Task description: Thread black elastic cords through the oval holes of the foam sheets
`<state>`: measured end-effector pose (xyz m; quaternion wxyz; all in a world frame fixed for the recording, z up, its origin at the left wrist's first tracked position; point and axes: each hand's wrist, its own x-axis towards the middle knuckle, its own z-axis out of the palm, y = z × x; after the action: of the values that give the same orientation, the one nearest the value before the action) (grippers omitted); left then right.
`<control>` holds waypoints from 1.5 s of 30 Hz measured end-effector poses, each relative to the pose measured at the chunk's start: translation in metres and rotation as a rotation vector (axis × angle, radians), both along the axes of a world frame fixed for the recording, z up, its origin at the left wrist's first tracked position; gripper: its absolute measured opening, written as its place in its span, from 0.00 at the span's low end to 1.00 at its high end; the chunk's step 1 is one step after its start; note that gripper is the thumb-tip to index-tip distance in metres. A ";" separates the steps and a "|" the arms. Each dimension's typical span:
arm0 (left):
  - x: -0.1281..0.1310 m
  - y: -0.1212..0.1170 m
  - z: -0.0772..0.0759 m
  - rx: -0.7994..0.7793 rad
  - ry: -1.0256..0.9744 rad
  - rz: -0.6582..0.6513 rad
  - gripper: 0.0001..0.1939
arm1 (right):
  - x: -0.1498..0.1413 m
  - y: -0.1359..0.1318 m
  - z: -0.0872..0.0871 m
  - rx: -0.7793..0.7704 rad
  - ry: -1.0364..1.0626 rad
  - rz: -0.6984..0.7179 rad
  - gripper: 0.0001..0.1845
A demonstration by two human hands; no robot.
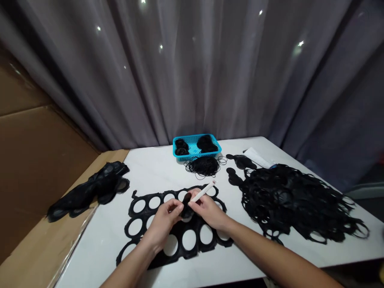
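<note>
My left hand [166, 218] is closed in a pinch on a small dark piece of black material [187, 209]. Between the thumb and fingers of my right hand [209, 209] is a slim white pen-like tool [205, 191], tilted up to the right with a brownish mark near its upper end. The right fingertips meet the same dark piece, so its exact shape is partly hidden. Beneath both hands a black sheet with rows of round holes [175, 242] lies flat on the white table [102, 244].
A blue basket [174, 153] holds black bundles at the back, with thin black rings [205, 166] heaped before it. Black cut-out scraps [288, 200] pile up on the right near a white packet [258, 157]. Folded black sheets [90, 190] lie left on cardboard [39, 248].
</note>
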<state>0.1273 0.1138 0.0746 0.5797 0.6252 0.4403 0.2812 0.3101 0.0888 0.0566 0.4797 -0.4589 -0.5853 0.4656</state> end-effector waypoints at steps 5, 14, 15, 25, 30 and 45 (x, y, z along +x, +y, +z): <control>0.060 0.034 0.019 -0.015 -0.206 -0.062 0.23 | 0.049 -0.009 0.041 0.115 -0.121 -0.074 0.13; 0.237 0.053 0.008 0.047 -0.200 -0.473 0.18 | 0.177 -0.049 0.042 0.154 -0.705 -0.783 0.08; 0.246 0.052 0.004 0.075 -0.181 -0.517 0.18 | 0.192 -0.051 0.035 0.117 -0.779 -0.840 0.06; 0.217 0.049 -0.018 0.511 -0.018 -0.755 0.17 | 0.256 -0.074 0.005 0.036 -0.810 -0.941 0.14; 0.234 0.032 -0.009 0.699 0.051 -0.795 0.21 | 0.260 -0.079 0.018 -0.027 -0.845 -1.105 0.16; 0.066 0.018 -0.048 0.906 0.461 -0.395 0.17 | 0.122 -0.016 0.011 -0.088 -0.004 -0.296 0.09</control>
<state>0.1933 0.1314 0.0271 0.1828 0.9287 0.2649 0.1842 0.4325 0.0727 0.0680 0.5213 -0.5615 -0.4914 0.4141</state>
